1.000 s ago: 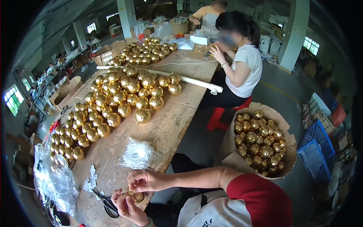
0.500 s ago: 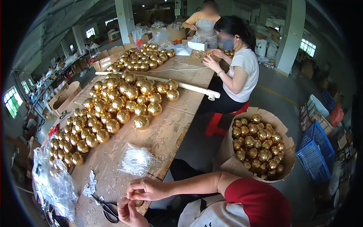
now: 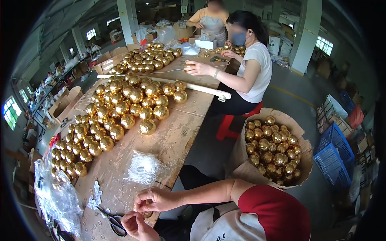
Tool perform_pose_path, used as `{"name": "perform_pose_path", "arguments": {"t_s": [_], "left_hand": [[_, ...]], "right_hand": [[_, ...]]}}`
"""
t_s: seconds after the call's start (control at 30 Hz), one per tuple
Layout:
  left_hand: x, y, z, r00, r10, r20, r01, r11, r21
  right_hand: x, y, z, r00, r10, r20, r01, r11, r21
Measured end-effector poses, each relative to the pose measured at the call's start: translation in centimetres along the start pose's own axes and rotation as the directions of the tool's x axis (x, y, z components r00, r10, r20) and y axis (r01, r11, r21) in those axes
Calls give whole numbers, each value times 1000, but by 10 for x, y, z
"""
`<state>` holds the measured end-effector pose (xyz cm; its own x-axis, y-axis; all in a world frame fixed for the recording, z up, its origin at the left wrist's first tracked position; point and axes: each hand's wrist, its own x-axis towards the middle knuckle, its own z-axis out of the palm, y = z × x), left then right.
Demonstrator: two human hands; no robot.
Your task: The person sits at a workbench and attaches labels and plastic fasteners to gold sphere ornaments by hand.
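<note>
My right hand point(image 3: 155, 199) reaches in from the right, thumb and fingers pinched together. Just below it, my left hand point(image 3: 138, 227) is also closed, its fingertips nearly touching the right ones. What they pinch is too small to make out. A gold ball point(image 3: 148, 213) shows partly under the fingers at the table's edge. Black-handled scissors point(image 3: 114, 224) lie beside my left hand, near small white tags point(image 3: 95, 197). Beyond my right hand lies a pile of thin white strands point(image 3: 144, 167). Many gold balls point(image 3: 120, 107) cover the middle of the table point(image 3: 177, 138).
A carton of gold balls point(image 3: 295, 120) stands at the right, near a blue crate point(image 3: 333, 158). Clear plastic bags point(image 3: 58, 201) lie at the left edge. A white pipe point(image 3: 197, 87) crosses the table. One co-worker point(image 3: 255, 72) sits beyond it; another person point(image 3: 213, 24) is farther back.
My hands have come closer together at the fingertips, both still pinched. The seated co-worker's hand has reached left over the table, holding a gold ball. The view has shifted slightly.
</note>
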<state>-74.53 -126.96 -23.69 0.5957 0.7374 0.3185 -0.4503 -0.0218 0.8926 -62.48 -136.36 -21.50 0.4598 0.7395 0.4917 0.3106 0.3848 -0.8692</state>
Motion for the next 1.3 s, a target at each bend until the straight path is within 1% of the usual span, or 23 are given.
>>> {"name": "perform_pose_path", "arguments": {"t_s": [0.07, 0.1, 0.23, 0.37, 0.4, 0.47, 0.5, 0.57, 0.7, 0.77, 0.8, 0.87, 1.0, 1.07, 1.1, 1.17, 1.23, 1.3], "left_hand": [[-1, 1, 2, 1000, -7, -15, 7, 1000, -3], [-1, 2, 3, 999, -14, -31, 14, 1000, -6], [-3, 1, 1, 1000, -22, -12, 22, 1000, 23], [-3, -2, 1, 1000, -21, -3, 21, 1000, -18], [-3, -1, 2, 1000, -27, -2, 26, 999, -35], [-3, 2, 5, 999, -32, -5, 32, 999, -44], [-3, 4, 6, 999, -37, -9, 37, 998, -54], [-4, 3, 6, 999, -34, -7, 33, 998, -51], [-4, 1, 5, 999, -38, 14, 38, 999, -17], [-4, 0, 5, 999, -44, 9, 44, 999, -20], [-4, -1, 6, 999, -50, 4, 50, 998, -26], [-4, -1, 6, 999, -54, 4, 54, 998, -30], [-4, 1, 9, 999, -54, -5, 54, 996, -69], [-4, 1, 8, 998, -56, 1, 56, 995, -77], [-4, 1, 7, 998, -57, 10, 58, 995, -86], [-4, -2, 5, 998, -61, 11, 61, 995, -77], [-4, -3, 4, 998, -64, 12, 65, 996, -66], [-4, -1, 5, 998, -55, 22, 57, 994, -92]], "right_hand": [[-2, 2, 0, 999, 7, 50, -8, 1000, 22], [-1, 3, 0, 999, 7, 48, -8, 1000, 22], [-2, 2, -3, 997, -34, 66, 36, 999, -29], [-3, -1, -3, 994, -77, 78, 80, 996, -37], [-3, 0, -3, 994, -77, 76, 80, 996, -37], [-4, 3, -3, 999, -7, 43, 8, 1000, -17], [-4, 4, -3, 999, -7, 43, 8, 1000, -16], [-4, 5, -2, 995, -95, 25, 96, 995, -16], [-4, 2, -5, 995, -92, 39, 94, 994, -53], [-5, 1, -6, 991, -123, 47, 127, 989, -73], [-5, 1, -5, 991, -123, 47, 127, 989, -73], [-5, 0, -4, 998, -68, 12, 68, 996, -51], [-6, 2, -4, 998, -66, 13, 66, 998, -7], [-6, 3, -2, 999, -45, -12, 46, 999, 18], [-6, 3, -3, 999, -45, -11, 45, 999, 18], [-5, 3, -3, 995, -96, 11, 96, 994, -61], [-5, 6, -3, 995, -99, 15, 99, 993, -59], [-6, 7, -2, 995, -102, 19, 103, 993, -58]]}}
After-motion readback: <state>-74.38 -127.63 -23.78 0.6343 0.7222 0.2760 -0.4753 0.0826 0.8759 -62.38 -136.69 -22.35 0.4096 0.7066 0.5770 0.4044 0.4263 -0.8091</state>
